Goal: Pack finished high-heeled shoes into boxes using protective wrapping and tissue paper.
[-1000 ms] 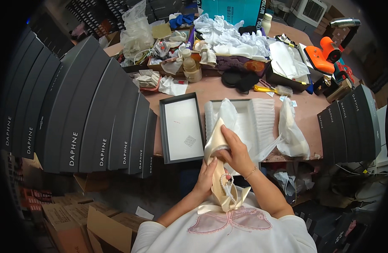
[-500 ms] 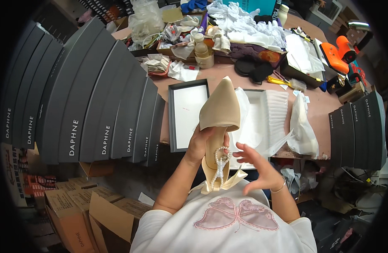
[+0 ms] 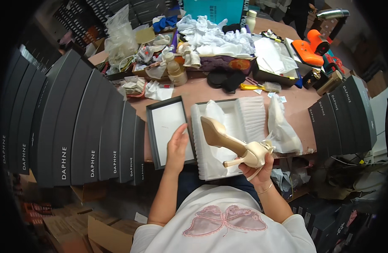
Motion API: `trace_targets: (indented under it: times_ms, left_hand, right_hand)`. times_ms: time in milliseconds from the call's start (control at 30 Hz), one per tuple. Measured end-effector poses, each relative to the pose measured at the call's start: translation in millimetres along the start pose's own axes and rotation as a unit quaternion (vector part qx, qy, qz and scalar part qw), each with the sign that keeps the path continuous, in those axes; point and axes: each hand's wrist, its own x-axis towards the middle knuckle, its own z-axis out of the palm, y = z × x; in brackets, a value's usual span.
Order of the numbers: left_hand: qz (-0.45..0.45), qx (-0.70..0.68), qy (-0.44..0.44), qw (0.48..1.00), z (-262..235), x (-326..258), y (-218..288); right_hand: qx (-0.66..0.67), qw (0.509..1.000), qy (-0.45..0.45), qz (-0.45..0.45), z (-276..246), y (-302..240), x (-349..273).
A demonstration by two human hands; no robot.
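The pinkish table (image 3: 302, 120) carries an open box (image 3: 234, 113) with white padded lining; a shallow dark lid (image 3: 168, 114) lies just left. A smooth cream shoe (image 3: 241, 147) is held above the box, pointed toe to the far left, tan sole partly exposed. The right hand (image 3: 260, 170) grips its heel end. The left hand (image 3: 177, 145) is empty, fingers extended, by the lid; contact cannot be told. The slim heel (image 3: 233, 162) points left.
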Motion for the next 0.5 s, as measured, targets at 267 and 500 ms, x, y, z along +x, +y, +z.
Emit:
trace_targets:
  times_ms: [267, 500]
  left_hand:
    - [-0.036, 0.54, -0.039, 0.84, -58.7, -4.4, -82.1]
    - [0.183, 0.351, -0.17, 0.903, 8.5, -18.9, 7.7]
  right_hand:
    - [0.234, 0.97, 0.061, 0.02, -9.4, -8.6, -3.5]
    - [0.235, 0.969, 0.077, -0.005, -8.6, -11.7, 5.7]
